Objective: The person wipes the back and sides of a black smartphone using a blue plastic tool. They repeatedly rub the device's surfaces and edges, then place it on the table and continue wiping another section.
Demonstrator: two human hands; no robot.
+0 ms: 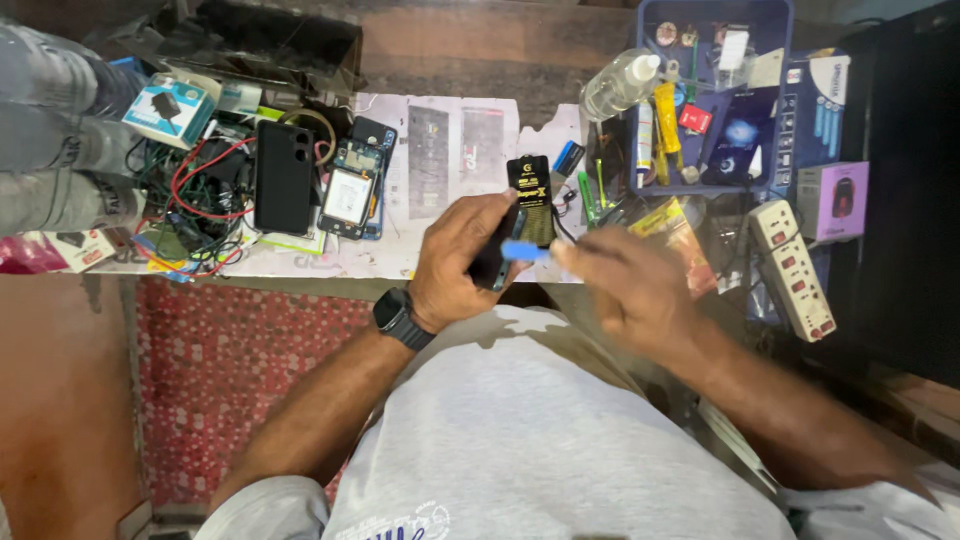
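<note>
My left hand (pixel 458 258), with a black watch at the wrist, grips a dark phone (pixel 497 255) on edge over the front of the bench. My right hand (pixel 620 280), blurred by motion, holds a small blue plastic tool (pixel 525 251) whose tip meets the phone's side. Just behind the phone a black and gold flat packet (pixel 530 195) lies on the bench.
An opened phone showing its insides (pixel 350 195), a black phone back (pixel 283 178) and tangled red and black wires (pixel 195 195) lie left. A blue tray of small tools (pixel 715 90), a clear bottle (pixel 618 85) and a white power strip (pixel 793 268) stand right. Another person's leg (pixel 55 130) is far left.
</note>
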